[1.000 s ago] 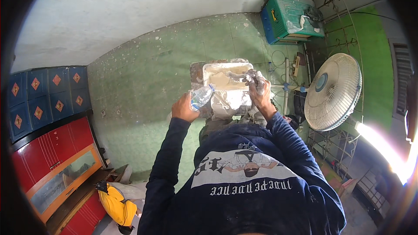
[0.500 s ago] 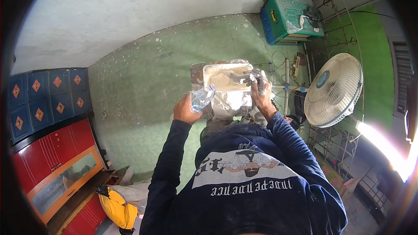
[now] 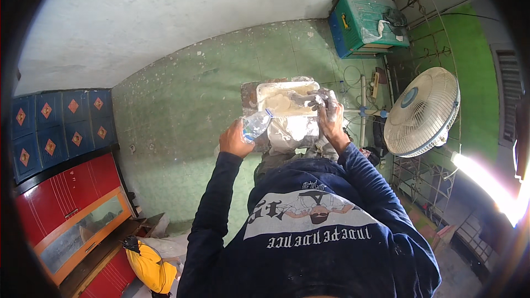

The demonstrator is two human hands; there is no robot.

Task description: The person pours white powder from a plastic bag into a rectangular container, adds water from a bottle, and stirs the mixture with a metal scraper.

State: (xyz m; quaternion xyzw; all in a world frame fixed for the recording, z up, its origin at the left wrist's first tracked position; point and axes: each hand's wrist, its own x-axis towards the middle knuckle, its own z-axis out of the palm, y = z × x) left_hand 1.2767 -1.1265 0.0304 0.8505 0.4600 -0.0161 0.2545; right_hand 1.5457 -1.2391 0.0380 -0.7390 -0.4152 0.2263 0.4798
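My left hand (image 3: 236, 140) is wrapped round a clear plastic bottle (image 3: 255, 126). The bottle is tilted, its blue-ringed neck pointing up and right toward the near left side of a white rectangular tub (image 3: 261, 100). Pale cream, paste-like material (image 3: 279, 102) lies in the tub. At the tub's right end is my right hand (image 3: 331, 115), fingers bent and smeared with white. They close on a greyish, coated piece (image 3: 302, 99) that reaches over the paste; its kind is unclear. A crumpled white cloth or bag (image 3: 284, 132) lies just on the near side of the tub.
Under the tub is a worn board (image 3: 249, 95) on the green tiled floor (image 3: 176, 110). A standing fan (image 3: 422, 111) is at the right, near a lit tube lamp (image 3: 486, 187). A green box (image 3: 378, 19) stands far right; red cabinets (image 3: 72, 193) line the left.
Both hands, the bottle and the tub stay almost where they were. The fan's head has turned slightly.
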